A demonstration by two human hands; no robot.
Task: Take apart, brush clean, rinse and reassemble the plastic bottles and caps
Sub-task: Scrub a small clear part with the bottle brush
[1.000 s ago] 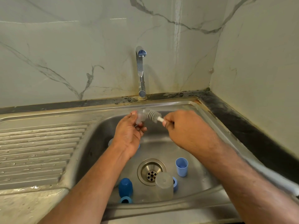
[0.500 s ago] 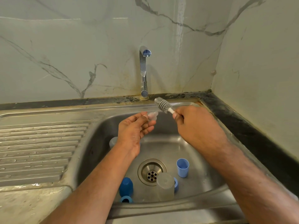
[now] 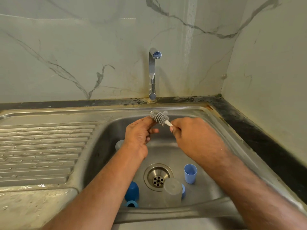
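**Grey brush held over the steel sink**

Grey ribbed bottle brush (image 3: 159, 117) with white handle is pinched by the right hand (image 3: 191, 135); left hand (image 3: 139, 133) fingers curl, contents hidden. Below, in the stainless steel sink (image 3: 221, 130), a light blue plastic cup (image 3: 190, 173) stands upright beside the round drain (image 3: 158, 176).

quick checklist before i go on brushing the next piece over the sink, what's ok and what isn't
1. Brush held firmly: ok, the right hand grips the white handle of the brush.
2. Piece ready to scrub: cannot tell, the left hand touches the bristles with its fingertips, and anything in it is hidden.
3. Water running: not ok, nothing flows from the tap.
4. Drain clear: ok, the drain is uncovered, though the clear cup stands at its edge.
5. Remaining parts within reach: ok, the light blue cup and dark blue cap sit in the sink.
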